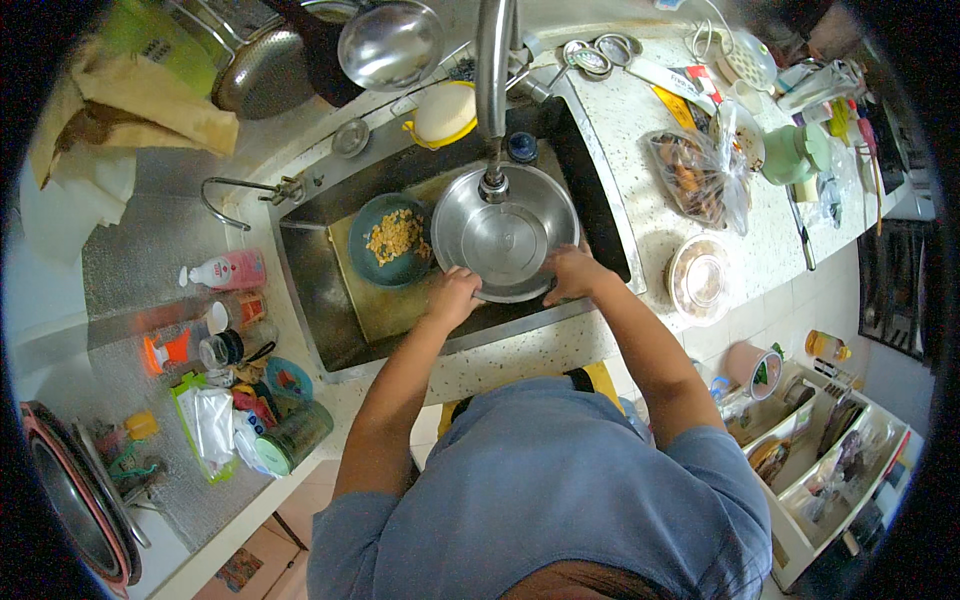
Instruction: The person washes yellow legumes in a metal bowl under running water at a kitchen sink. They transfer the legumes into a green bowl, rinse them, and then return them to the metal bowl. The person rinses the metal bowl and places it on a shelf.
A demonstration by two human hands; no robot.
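Observation:
A wide stainless steel bowl (506,232) is in the kitchen sink, under the faucet (493,184). My left hand (454,292) grips its near left rim. At the near right rim is my right hand (574,274), with the thumb spread and some fingers hidden behind the bowl's side. Left of the steel bowl, a dark green bowl (391,271) holds small yellowish pieces (397,235); it stands on a flat board (360,311) in the sink. Whether the steel bowl rests on the board or is lifted, I cannot tell.
A dark blue-lidded container (523,147) stands behind the steel bowl. On the right counter lie a tied plastic bag of food (694,176), a lidded round tub (699,279) and a knife (804,240). Bottles, including a pink pump bottle (238,270), crowd the left side. An open drawer (806,536) juts out at lower right.

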